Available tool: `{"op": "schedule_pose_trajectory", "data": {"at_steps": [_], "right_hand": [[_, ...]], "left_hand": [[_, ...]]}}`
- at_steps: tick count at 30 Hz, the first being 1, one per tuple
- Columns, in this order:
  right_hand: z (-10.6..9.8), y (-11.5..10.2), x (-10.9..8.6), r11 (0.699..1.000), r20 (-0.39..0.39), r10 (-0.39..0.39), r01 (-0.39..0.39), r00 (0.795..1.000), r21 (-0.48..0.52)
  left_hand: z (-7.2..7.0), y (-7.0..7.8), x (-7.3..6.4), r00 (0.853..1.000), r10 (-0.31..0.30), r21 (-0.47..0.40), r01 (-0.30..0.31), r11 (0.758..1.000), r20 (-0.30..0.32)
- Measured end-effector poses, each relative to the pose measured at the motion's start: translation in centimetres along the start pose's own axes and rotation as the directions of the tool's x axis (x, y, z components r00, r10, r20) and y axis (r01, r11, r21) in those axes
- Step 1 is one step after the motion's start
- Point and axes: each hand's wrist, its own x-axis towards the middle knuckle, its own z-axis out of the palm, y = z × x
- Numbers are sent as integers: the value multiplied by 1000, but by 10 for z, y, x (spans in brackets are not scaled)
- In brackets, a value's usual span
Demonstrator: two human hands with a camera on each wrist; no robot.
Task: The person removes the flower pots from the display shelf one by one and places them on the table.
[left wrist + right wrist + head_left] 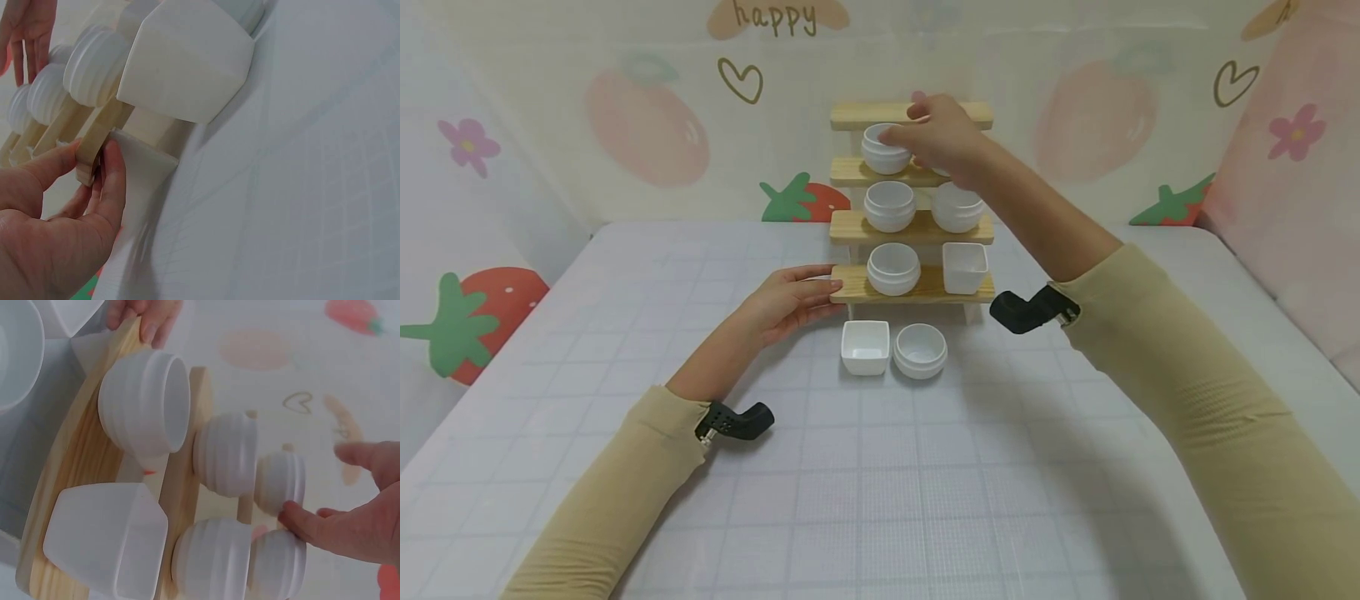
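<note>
A tiered wooden display stand (857, 226) holds small white pots. My left hand (793, 302) grips the left end of its lowest shelf, thumb and fingers pinching the board (94, 140) in the left wrist view. My right hand (951, 137) is up at the second shelf from the top, beside a round white pot (887, 158). One finger (300, 522) reaches that pot's rim; the others are apart, not curled round it. Behind this hand another round pot (278, 565) is mostly hidden in the head view. Lower shelves carry round pots (890, 207) and a square pot (965, 268).
On the table (880, 483) before the stand sit a square white pot (865, 348) and a round white pot (920, 352), side by side. The top shelf (868, 117) bears no pot where it shows. A printed backdrop (940, 50) rises behind.
</note>
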Motion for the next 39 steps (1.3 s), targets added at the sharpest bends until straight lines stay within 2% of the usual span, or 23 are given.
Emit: {"op": "schedule_pose_trajectory", "data": {"at_steps": [10,14,19,25,31,39], "right_hand": [[9,-6,4,994,-1,2,-2,1000,-108],[13,-5,8,993,-6,-17,16,1000,-117],[20,-5,13,991,-43,-5,-1,999,-131],[26,-5,18,976,-82,-24,5,996,-220],[29,-5,18,974,-93,-26,4,995,-227],[32,-8,18,972,-100,20,-43,995,-231]], "left_hand": [[0,1,-1,1000,-6,-9,6,1000,3],[1,0,0,1000,-7,-5,7,1000,3],[1,0,0,1000,-5,-4,5,1000,9],[2,0,-1,1000,-10,10,10,1000,6],[4,1,-2,1000,-4,16,4,1000,10],[5,1,-2,1000,19,2,-19,1000,20]]}}
